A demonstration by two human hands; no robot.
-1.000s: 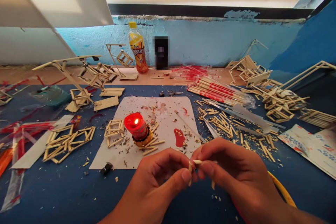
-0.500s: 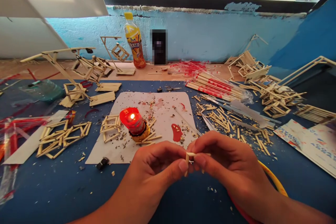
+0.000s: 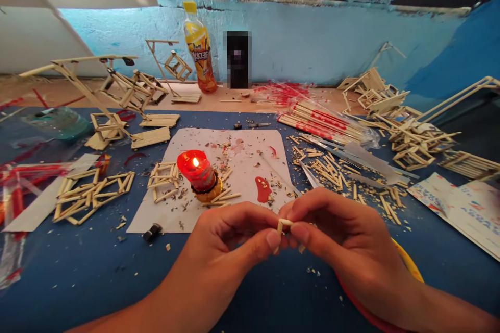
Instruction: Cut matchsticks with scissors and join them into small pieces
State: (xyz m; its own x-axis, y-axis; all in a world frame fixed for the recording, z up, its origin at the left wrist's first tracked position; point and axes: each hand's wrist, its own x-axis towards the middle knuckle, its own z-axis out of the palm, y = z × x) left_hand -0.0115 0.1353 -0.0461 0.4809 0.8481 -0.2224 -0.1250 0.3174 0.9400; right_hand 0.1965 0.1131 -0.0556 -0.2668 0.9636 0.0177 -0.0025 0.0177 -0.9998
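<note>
Between my fingertips is a small frame of short wooden sticks (image 3: 286, 222), partly hidden by the fingers. My left hand (image 3: 238, 250) pinches its left side, thumb on a short stick that points down. My right hand (image 3: 344, 239) pinches the right end, thumb and forefinger close together. The fingertips of both hands nearly touch. Beyond them, a lit red candle (image 3: 194, 169) stands on a gold base on a pale sheet (image 3: 234, 140). A stick frame (image 3: 162, 179) lies left of the candle, and a few loose sticks (image 3: 226, 197) are beside its base.
Cut sticks (image 3: 326, 169), tweezers (image 3: 308, 174) and blades lie to the right, before bagged sticks (image 3: 320, 122). Stick models (image 3: 414, 140) stand at both sides. A bottle (image 3: 201, 57) and a dark phone (image 3: 238, 60) are by the wall. Another stick frame (image 3: 91, 197) lies left.
The view has tilted down slightly, so the background sits higher. Both hands keep their pinch on the small stick frame, which has turned a little.
</note>
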